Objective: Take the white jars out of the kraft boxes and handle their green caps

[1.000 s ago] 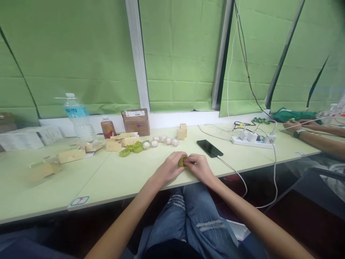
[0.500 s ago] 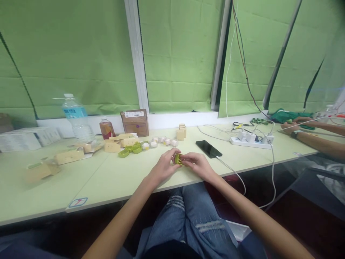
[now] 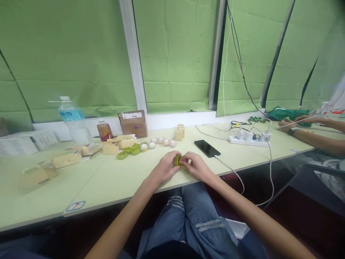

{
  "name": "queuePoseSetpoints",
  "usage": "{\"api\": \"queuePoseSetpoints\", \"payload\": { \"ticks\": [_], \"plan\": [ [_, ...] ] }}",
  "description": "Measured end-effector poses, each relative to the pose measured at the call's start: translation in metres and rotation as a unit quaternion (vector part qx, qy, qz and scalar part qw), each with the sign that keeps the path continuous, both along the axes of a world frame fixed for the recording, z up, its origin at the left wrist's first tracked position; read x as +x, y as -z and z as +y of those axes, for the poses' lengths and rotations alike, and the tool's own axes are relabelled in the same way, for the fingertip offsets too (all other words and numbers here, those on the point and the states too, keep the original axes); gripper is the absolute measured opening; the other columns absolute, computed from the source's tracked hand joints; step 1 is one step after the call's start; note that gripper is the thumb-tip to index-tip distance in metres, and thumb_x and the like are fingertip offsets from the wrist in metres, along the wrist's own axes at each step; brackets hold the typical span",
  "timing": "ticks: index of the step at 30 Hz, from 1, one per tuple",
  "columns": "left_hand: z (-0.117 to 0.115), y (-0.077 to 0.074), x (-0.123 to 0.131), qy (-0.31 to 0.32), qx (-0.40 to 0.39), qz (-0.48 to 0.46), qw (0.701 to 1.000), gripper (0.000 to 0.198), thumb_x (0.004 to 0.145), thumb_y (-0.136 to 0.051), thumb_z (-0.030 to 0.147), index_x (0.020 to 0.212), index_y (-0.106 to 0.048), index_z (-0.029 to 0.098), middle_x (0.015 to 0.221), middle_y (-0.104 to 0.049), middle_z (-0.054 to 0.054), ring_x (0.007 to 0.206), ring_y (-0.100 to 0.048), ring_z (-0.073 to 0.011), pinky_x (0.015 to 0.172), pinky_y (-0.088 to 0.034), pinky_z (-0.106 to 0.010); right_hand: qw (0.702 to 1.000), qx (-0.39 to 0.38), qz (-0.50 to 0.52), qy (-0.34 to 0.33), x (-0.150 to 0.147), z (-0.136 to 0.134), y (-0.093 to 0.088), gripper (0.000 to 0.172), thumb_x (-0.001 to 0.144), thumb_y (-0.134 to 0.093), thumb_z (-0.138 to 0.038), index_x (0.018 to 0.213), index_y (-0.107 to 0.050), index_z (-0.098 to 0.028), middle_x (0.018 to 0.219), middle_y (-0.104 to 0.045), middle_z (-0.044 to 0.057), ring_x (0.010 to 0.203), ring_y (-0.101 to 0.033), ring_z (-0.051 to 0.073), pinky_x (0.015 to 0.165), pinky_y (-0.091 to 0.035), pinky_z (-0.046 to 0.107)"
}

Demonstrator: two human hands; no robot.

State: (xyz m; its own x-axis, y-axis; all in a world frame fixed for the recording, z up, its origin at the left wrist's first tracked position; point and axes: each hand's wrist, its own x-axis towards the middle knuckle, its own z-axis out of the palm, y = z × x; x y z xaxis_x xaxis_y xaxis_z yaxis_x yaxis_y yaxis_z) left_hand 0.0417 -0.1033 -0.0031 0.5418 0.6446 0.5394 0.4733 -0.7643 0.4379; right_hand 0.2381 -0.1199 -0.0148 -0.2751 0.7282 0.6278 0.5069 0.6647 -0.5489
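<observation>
Just above the table's front edge, my left hand (image 3: 166,168) is closed around a small olive-green case-like piece (image 3: 177,160), thumb and fingers on its left side. My right hand (image 3: 196,166) pinches at the same piece from the right, with its fingertips at the near opening. Fingers partly cover it, so its full shape is hidden. Several similar green pieces (image 3: 132,150) lie on the table to the left. Beside them is a row of small clear-wrapped, pale round items (image 3: 152,144).
A phone (image 3: 207,148) with a white cable lies right of my hands, near a power strip (image 3: 248,140). Small tan boxes (image 3: 179,134), opened cartons (image 3: 67,158), a brown box (image 3: 133,125) and bottles (image 3: 104,130) stand behind and left. Another person's arms (image 3: 309,135) are at far right.
Both hands stay together at the same place. The green piece is turned slightly, and my right fingers have shifted a little on it. The whole view has moved slightly.
</observation>
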Motion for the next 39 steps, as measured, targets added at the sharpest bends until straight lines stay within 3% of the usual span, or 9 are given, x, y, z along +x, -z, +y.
{"api": "queuePoseSetpoints", "payload": {
  "ticks": [3,8,14,20,29,34,39],
  "plan": [
    [0.001,0.001,-0.001,-0.019,-0.010,-0.008,1.000,0.037,0.084,-0.069,0.020,0.118,-0.056,0.022,0.111,-0.067,-0.006,0.100,-0.064,-0.0235,0.090,-0.050,-0.037,1.000,0.011,0.020,0.000,-0.001,0.000,0.002,0.013,0.094,-0.061,-0.013,0.092,-0.072,-0.019,0.086,-0.075,0.003,0.077,-0.067,0.016,0.070,-0.046,0.026],
    [0.000,0.001,0.001,-0.032,-0.029,-0.007,0.999,0.038,0.084,-0.070,0.020,0.119,-0.056,0.021,0.112,-0.068,-0.007,0.096,-0.065,-0.0232,0.089,-0.051,-0.038,0.997,-0.034,0.071,0.009,-0.003,0.004,0.004,0.010,0.084,-0.072,-0.012,0.077,-0.077,-0.018,0.080,-0.077,0.004,0.072,-0.068,0.018,0.068,-0.049,0.027],
    [-0.003,-0.001,0.001,-0.034,-0.029,-0.001,0.999,0.039,0.084,-0.071,0.020,0.119,-0.056,0.020,0.115,-0.067,-0.009,0.101,-0.065,-0.0243,0.093,-0.051,-0.039,0.994,-0.056,0.088,-0.022,-0.005,0.003,0.004,0.020,0.088,-0.067,-0.014,0.098,-0.082,-0.020,0.095,-0.080,0.007,0.083,-0.073,0.020,0.075,-0.053,0.028],
    [-0.003,-0.001,0.003,-0.012,-0.013,0.000,1.000,0.035,0.085,-0.069,0.019,0.118,-0.057,0.020,0.113,-0.067,-0.008,0.104,-0.064,-0.0241,0.095,-0.051,-0.039,0.997,-0.043,0.059,0.002,-0.008,0.003,0.009,0.019,0.083,-0.067,-0.011,0.082,-0.084,-0.020,0.080,-0.079,0.004,0.071,-0.069,0.017,0.068,-0.049,0.026],
    [-0.004,-0.003,0.002,-0.004,-0.015,-0.004,1.000,0.035,0.083,-0.069,0.018,0.115,-0.058,0.021,0.109,-0.068,-0.006,0.100,-0.065,-0.0233,0.090,-0.050,-0.037,0.974,-0.133,0.185,0.013,-0.010,0.008,0.017,0.009,0.074,-0.074,-0.020,0.075,-0.082,-0.017,0.077,-0.080,0.005,0.074,-0.073,0.022,0.067,-0.053,0.028],
    [-0.003,-0.003,0.003,-0.001,-0.015,-0.002,1.000,0.035,0.082,-0.069,0.018,0.116,-0.058,0.022,0.108,-0.068,-0.005,0.099,-0.065,-0.0226,0.088,-0.050,-0.035,0.984,-0.077,0.153,0.047,-0.013,0.005,0.018,0.014,0.075,-0.069,-0.015,0.073,-0.082,-0.020,0.077,-0.080,0.004,0.072,-0.073,0.021,0.067,-0.052,0.028],
    [-0.003,-0.003,0.004,0.011,-0.006,0.009,1.000,0.038,0.083,-0.068,0.017,0.119,-0.059,0.022,0.110,-0.068,-0.005,0.101,-0.064,-0.0229,0.090,-0.050,-0.036,0.994,-0.018,0.047,0.095,-0.013,-0.002,0.012,0.023,0.077,-0.065,-0.007,0.067,-0.078,-0.023,0.072,-0.078,0.002,0.067,-0.070,0.019,0.066,-0.047,0.027]
  ]
}}
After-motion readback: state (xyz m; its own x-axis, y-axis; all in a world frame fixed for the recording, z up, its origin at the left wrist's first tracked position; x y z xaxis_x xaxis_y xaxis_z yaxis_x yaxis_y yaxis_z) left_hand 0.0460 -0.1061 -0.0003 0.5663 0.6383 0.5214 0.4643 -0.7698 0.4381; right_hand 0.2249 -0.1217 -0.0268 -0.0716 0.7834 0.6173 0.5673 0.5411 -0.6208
